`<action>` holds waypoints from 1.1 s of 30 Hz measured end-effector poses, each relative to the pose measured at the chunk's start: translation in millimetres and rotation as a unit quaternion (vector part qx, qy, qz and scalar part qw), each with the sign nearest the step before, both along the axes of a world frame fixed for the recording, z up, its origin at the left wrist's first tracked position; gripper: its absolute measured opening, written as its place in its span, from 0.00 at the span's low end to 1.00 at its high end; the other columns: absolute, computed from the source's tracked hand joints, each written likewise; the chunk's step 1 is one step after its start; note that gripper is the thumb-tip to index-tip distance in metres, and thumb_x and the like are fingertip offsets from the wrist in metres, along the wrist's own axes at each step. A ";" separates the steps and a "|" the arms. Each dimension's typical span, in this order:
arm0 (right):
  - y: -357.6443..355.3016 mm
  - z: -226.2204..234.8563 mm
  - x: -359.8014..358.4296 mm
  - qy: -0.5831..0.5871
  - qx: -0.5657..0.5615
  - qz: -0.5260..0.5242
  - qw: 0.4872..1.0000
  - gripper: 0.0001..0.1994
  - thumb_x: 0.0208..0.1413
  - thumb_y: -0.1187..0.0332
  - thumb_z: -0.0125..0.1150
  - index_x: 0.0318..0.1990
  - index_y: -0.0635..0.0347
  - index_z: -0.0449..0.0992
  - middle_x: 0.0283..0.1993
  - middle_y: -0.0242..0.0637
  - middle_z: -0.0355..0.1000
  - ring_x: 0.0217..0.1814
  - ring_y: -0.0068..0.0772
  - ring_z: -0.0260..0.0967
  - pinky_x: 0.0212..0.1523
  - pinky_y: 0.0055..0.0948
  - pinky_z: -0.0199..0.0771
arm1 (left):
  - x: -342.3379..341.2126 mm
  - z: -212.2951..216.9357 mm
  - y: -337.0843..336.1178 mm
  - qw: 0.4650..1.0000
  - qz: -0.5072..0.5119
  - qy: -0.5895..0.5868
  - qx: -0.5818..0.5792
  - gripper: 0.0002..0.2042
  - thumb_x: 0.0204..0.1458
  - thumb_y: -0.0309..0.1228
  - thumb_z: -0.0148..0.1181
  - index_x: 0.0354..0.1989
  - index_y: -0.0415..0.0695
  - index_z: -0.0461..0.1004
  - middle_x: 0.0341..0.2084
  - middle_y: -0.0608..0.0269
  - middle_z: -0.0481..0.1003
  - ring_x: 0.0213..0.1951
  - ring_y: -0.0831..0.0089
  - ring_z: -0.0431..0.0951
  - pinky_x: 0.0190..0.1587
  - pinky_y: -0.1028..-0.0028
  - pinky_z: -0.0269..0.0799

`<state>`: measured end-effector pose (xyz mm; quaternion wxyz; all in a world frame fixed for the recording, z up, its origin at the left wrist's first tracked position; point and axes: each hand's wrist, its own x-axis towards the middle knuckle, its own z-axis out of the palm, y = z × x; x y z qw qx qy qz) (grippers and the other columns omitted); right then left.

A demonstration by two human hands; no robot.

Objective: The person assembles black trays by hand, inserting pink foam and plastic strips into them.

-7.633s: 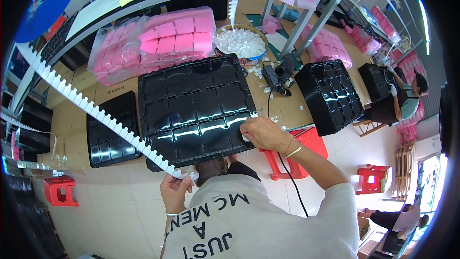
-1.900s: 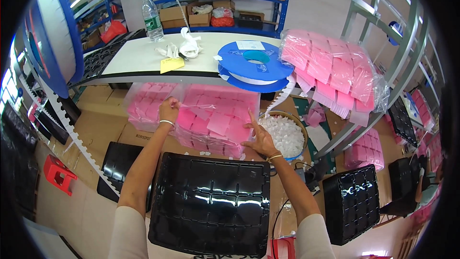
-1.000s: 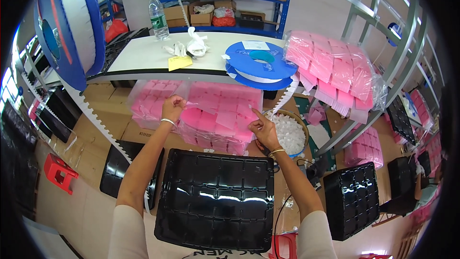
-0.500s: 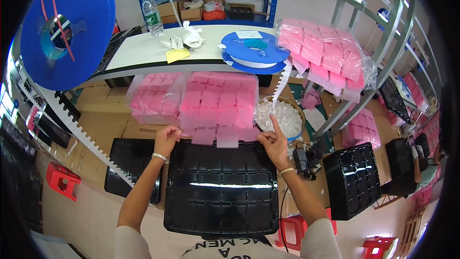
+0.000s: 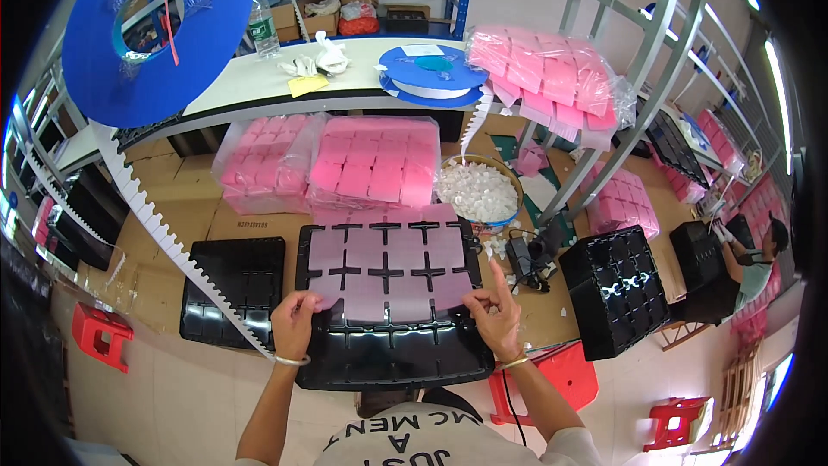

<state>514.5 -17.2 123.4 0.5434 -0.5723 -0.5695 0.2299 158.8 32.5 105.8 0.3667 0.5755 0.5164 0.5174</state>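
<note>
Here, my left grip point(image 5: 294, 325) and right grip point(image 5: 498, 318) each pinch a near corner of a pink sheet point(image 5: 366, 255). It spreads over the black tray point(image 5: 388, 358), beside the pink stack point(image 5: 375, 160).

So dead centre there's a tray point(image 5: 388, 367) with a sheet point(image 5: 366, 261) lying over its far part, left hand point(image 5: 295, 324) at the sheet's near left corner, right hand point(image 5: 498, 319) at the near right. Right behind that sits a sheet stack point(image 5: 375, 160), with a bagged stack point(image 5: 263, 155) to its left and a basin point(image 5: 493, 227) of bits point(image 5: 474, 192) to its right. Another tray point(image 5: 231, 302)'s off left, a tray pile point(image 5: 612, 293) right. Upper middle, a reel point(image 5: 401, 63) lies on the shelf point(image 5: 226, 100).
</note>
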 end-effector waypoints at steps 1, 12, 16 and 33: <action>-9.0 1.6 -3.0 -0.001 0.002 -0.001 1.000 0.40 0.54 0.78 0.69 0.73 0.59 0.55 0.30 0.32 0.80 0.29 0.16 0.72 0.32 0.20 0.76 | -2.0 -0.6 -11.2 1.000 -0.001 -0.001 0.002 0.10 0.64 0.28 0.57 0.38 0.33 0.77 0.32 0.61 0.80 0.34 0.77 0.79 0.41 0.78 0.74; -77.3 1.8 -9.9 -0.085 0.012 -0.004 0.996 0.44 0.52 0.77 0.70 0.74 0.63 0.50 0.31 0.34 0.81 0.29 0.21 0.76 0.35 0.21 0.75 | -1.0 -2.5 -93.9 0.998 0.030 -0.039 -0.024 0.10 0.65 0.27 0.55 0.38 0.33 0.78 0.36 0.60 0.80 0.37 0.77 0.77 0.43 0.78 0.74; -89.6 6.7 -11.1 -0.080 0.008 0.002 0.997 0.44 0.52 0.77 0.70 0.75 0.63 0.49 0.30 0.33 0.81 0.29 0.20 0.75 0.35 0.19 0.74 | -1.8 -6.1 -108.2 0.998 0.038 -0.039 -0.033 0.09 0.65 0.27 0.56 0.38 0.33 0.78 0.35 0.61 0.80 0.37 0.77 0.77 0.43 0.78 0.74; -60.4 -30.1 34.2 0.174 -0.077 -0.072 0.979 0.20 0.67 0.71 0.54 0.64 0.63 0.66 0.43 0.36 0.79 0.31 0.15 0.68 0.33 0.16 0.70 | 3.9 18.2 -110.9 0.963 0.072 0.248 0.076 0.03 0.55 0.25 0.62 0.36 0.39 0.78 0.42 0.55 0.80 0.45 0.57 0.73 0.52 0.62 0.68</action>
